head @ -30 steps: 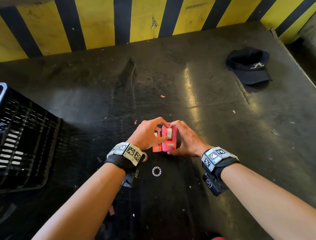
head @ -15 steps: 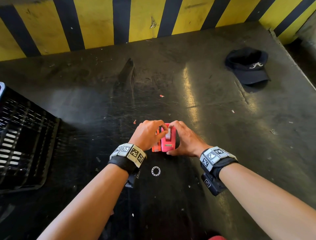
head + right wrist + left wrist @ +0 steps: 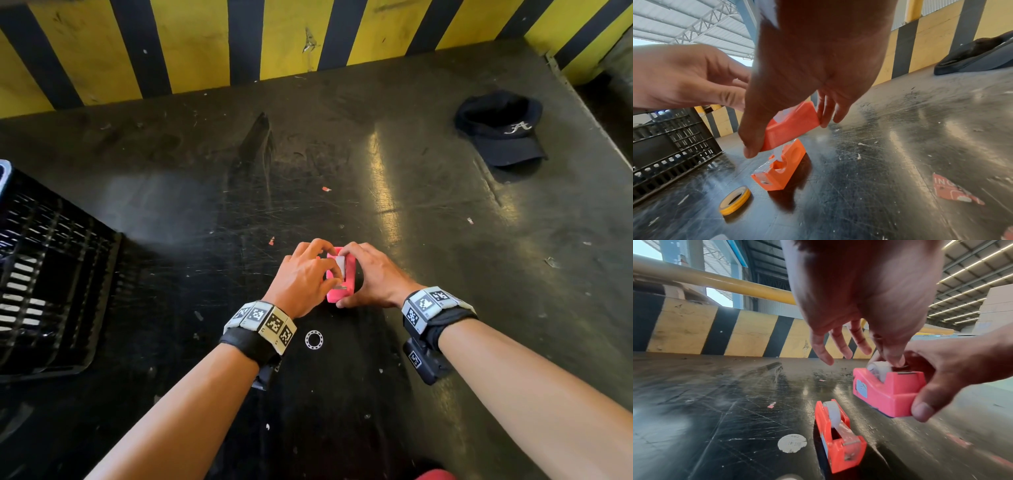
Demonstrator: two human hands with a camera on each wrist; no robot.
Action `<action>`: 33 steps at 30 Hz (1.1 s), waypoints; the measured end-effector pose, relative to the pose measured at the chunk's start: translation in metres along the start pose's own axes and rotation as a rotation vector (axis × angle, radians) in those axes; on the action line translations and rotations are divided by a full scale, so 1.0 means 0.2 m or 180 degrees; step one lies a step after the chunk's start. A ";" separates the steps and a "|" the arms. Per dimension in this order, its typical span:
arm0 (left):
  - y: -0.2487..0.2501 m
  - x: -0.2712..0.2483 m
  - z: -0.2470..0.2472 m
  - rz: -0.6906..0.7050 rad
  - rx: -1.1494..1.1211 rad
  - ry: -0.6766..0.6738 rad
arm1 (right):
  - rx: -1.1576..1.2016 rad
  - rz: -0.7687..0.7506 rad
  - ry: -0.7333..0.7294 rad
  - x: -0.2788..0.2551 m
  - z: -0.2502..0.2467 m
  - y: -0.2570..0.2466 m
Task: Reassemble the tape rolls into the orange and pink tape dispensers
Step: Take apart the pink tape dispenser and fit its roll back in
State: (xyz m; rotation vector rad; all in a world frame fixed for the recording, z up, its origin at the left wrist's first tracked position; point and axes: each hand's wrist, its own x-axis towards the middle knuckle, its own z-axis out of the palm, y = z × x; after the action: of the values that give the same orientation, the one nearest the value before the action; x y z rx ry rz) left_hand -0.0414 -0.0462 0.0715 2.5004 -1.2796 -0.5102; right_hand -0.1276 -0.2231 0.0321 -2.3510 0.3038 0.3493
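Two hands meet at the pink tape dispenser [image 3: 889, 391]: the right hand [image 3: 371, 279] clasps its body just above the surface [image 3: 445, 240], the left hand [image 3: 303, 274] pinches its tape roll [image 3: 878, 369]. Beside it rests the orange tape dispenser [image 3: 838, 436], roll seated.

Two tape dispensers are counted: one pink dispenser [image 3: 888, 391], held off the bench [image 3: 445, 240], and one orange dispenser [image 3: 838, 438], standing on it. One white tape roll [image 3: 878, 369] is seated in the pink dispenser, and one white roll [image 3: 833, 413] in the orange one. One loose yellow tape roll [image 3: 735, 200] is seen lying flat. Two hands are counted, the left hand [image 3: 305, 274] and the right hand [image 3: 373, 277], each with one marker wristband. One black cap [image 3: 501, 128] and one black crate [image 3: 51, 274] are counted. One round white sticker [image 3: 792, 443] is seen, along with several small paper scraps.
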 end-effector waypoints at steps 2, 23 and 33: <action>0.02 -0.02 0.00 0.0025 0.0072 -0.0080 | -0.0004 0.0032 0.0005 0.00 0.00 0.00; -0.02 -0.06 -0.01 -0.0074 -0.0190 -0.0065 | 0.0166 0.0096 -0.0004 0.02 -0.02 0.05; -0.40 -0.14 0.06 -0.1270 -0.0439 -0.0417 | -0.0452 0.0244 -0.0135 0.11 0.02 0.14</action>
State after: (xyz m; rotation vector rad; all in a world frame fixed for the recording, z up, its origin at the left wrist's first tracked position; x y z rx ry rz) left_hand -0.0041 0.0212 0.0337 2.6432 -0.7491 -0.8330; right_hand -0.1165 -0.2424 0.0039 -2.4718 0.3601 0.4707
